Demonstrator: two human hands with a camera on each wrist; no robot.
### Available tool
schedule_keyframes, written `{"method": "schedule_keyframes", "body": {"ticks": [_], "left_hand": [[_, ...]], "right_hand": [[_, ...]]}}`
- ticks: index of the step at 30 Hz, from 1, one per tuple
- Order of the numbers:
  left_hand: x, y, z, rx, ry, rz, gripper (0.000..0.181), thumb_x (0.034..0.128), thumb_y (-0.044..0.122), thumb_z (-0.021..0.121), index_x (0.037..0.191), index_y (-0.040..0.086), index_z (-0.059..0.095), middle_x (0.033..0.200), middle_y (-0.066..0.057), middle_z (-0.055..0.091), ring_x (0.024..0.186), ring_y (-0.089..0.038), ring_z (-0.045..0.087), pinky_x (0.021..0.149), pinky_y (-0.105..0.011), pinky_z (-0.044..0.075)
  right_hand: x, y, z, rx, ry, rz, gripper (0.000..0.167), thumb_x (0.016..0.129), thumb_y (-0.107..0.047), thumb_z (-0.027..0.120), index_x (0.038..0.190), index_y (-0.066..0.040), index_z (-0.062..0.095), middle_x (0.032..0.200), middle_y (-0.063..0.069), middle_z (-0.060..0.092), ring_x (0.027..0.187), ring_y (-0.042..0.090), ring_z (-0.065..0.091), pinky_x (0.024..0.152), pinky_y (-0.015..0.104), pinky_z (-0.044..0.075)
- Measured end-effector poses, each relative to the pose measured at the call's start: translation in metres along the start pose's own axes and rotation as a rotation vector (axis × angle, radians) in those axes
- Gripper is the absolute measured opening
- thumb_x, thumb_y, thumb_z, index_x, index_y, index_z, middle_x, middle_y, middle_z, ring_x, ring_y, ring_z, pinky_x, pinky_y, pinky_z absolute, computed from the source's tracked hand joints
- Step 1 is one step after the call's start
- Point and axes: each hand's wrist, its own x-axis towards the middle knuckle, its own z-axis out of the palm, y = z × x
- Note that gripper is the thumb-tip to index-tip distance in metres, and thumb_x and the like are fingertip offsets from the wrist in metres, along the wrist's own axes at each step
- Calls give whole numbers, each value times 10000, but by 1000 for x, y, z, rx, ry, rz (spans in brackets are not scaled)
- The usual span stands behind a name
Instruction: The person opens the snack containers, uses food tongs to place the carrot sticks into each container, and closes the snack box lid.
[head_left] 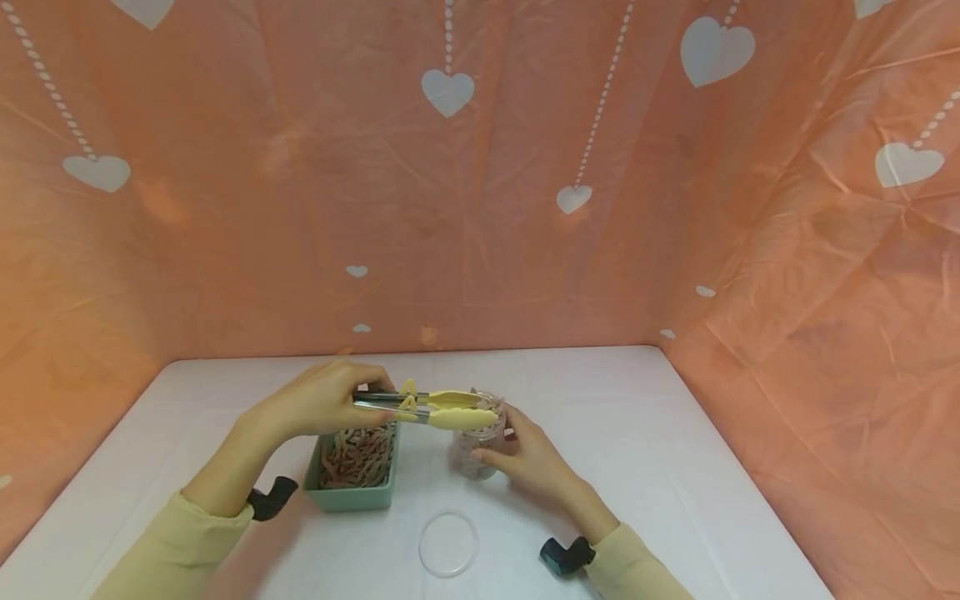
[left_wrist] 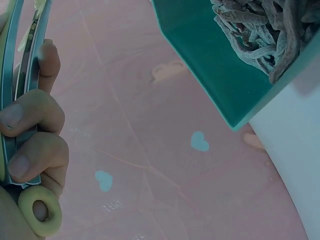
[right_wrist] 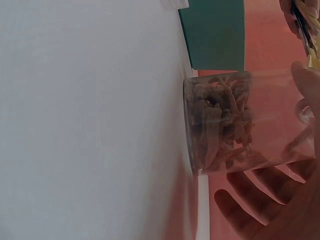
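Note:
My left hand [head_left: 318, 402] grips a pair of metal tongs [head_left: 461, 412] with yellow scalloped tips. The tips lie at the mouth of a clear jar [head_left: 472, 461], where a few brown strips show. My right hand [head_left: 536, 458] holds that jar near its top, thumb on the near side. In the right wrist view, brown dried strips [right_wrist: 212, 122] fill the lower part of the upright jar. Under the left hand stands a green rectangular box [head_left: 348, 498] with more such strips [head_left: 360, 458]. Whether the tongs pinch a strip is hard to tell.
A clear round ring-like lid [head_left: 447, 543] lies flat on the white tabletop [head_left: 637, 483] in front of the jar. An orange curtain [head_left: 487, 250] with white hearts rises behind the table and along both sides. Black devices [head_left: 566, 557] are worn on both wrists.

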Motion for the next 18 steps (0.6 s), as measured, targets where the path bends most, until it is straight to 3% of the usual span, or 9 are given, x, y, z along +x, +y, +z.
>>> {"method": "schedule_keyframes", "body": {"ticks": [18], "left_hand": [[-3,-1,-3,0,15,1,170,865,310,830,999,234,759,831,174,651,708,-53,540,643,-297,452]], "right_hand": [[2,-2,3,1,21,-24,821,904,-361,823,1589,-174,411,1450,7,586,1257,216,590,1002,446,513]]}}
